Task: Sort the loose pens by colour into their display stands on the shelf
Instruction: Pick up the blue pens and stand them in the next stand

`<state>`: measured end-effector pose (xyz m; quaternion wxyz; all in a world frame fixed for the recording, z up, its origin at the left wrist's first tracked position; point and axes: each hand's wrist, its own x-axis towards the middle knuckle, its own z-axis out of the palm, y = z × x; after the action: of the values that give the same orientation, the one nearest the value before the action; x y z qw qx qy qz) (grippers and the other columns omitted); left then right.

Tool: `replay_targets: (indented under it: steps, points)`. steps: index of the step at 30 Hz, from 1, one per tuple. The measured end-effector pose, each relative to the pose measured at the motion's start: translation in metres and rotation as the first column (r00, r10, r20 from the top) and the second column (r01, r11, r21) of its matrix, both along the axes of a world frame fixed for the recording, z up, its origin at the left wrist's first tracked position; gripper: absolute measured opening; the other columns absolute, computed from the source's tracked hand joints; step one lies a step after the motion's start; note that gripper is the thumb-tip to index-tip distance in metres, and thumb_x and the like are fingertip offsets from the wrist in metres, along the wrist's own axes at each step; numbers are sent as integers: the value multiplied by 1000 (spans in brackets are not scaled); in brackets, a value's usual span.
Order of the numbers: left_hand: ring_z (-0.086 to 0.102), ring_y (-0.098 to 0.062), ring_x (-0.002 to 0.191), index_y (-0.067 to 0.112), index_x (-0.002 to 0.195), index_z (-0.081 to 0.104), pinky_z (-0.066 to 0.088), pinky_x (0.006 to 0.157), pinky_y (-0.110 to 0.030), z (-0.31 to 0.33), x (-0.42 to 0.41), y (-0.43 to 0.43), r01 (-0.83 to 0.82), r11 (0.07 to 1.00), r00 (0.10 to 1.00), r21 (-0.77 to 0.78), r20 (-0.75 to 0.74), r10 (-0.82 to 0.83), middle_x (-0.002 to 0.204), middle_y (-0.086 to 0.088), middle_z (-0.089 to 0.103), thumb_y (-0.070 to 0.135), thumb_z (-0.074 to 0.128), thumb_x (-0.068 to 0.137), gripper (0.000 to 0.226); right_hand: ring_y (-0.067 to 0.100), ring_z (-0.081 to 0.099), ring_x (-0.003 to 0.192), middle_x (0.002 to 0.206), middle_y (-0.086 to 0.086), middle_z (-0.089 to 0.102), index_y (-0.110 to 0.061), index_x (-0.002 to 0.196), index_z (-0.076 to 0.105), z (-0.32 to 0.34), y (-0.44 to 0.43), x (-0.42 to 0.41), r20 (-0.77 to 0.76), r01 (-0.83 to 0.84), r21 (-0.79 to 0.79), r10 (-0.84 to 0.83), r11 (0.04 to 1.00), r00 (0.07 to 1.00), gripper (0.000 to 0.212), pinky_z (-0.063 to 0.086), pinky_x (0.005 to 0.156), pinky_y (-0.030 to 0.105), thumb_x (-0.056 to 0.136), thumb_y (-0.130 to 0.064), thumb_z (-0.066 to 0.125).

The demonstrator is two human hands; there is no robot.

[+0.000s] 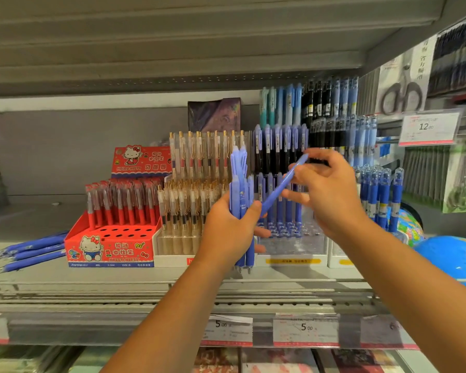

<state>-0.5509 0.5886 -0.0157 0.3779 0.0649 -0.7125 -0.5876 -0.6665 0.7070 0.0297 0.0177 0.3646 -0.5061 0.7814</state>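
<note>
My left hand point(230, 230) grips an upright bundle of blue pens point(240, 184) in front of the shelf. My right hand point(326, 189) pinches a single blue pen point(283, 184), tilted, with its lower end beside the bundle. Behind my hands stands the clear tiered stand point(291, 249) with blue pens in its back rows and open holes in front. Several loose blue pens point(30, 251) lie flat on the shelf at the far left.
A red Hello Kitty stand point(111, 249) of red pens sits left of centre, next to a stand of clear gold-clip pens point(189, 184). Darker blue pens point(382, 197) stand at right, globes point(452, 259) beyond them. Price tags point(304, 329) line the shelf edge.
</note>
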Motion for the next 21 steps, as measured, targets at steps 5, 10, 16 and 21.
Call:
replay_targets:
  steps: [5, 10, 16, 21]
  points:
    - [63, -19, 50, 27, 107, 59, 59, 49, -36, 0, 1, 0, -21, 998, 1000, -57, -2, 21, 83, 5, 73, 22, 60, 98, 11, 12, 70, 81, 96, 3, 63, -24, 119, 46, 15, 15, -14, -186, 228, 23, -220, 973, 958, 31, 61, 63, 33, 96, -7, 57]
    - [55, -17, 46, 30, 103, 57, 54, 47, -31, 1, 1, 1, -34, 997, 999, -67, 6, 34, 77, 1, 72, 22, 58, 99, 9, 20, 62, 78, 90, -1, 60, -21, 117, 48, 15, 16, -19, -627, 605, 145, -400, 783, 668, 24, 53, 65, 39, 96, -11, 56]
    - [55, -17, 45, 33, 102, 56, 53, 46, -30, 0, 0, 1, -22, 998, 1000, -59, 1, 22, 77, -1, 72, 21, 58, 99, 13, 29, 46, 79, 106, 17, 55, -11, 126, 45, 8, 6, -22, -793, 797, 213, -376, 565, 479, 31, 37, 63, 40, 97, -5, 52]
    - [54, -18, 44, 32, 103, 56, 53, 46, -30, 1, -1, 1, -10, 999, 1000, -39, 3, 10, 76, 0, 73, 20, 58, 99, 13, 34, 49, 74, 100, 19, 55, -8, 129, 43, 6, 2, -21, -814, 832, 272, -346, 483, 467, 35, 38, 58, 40, 95, -1, 52]
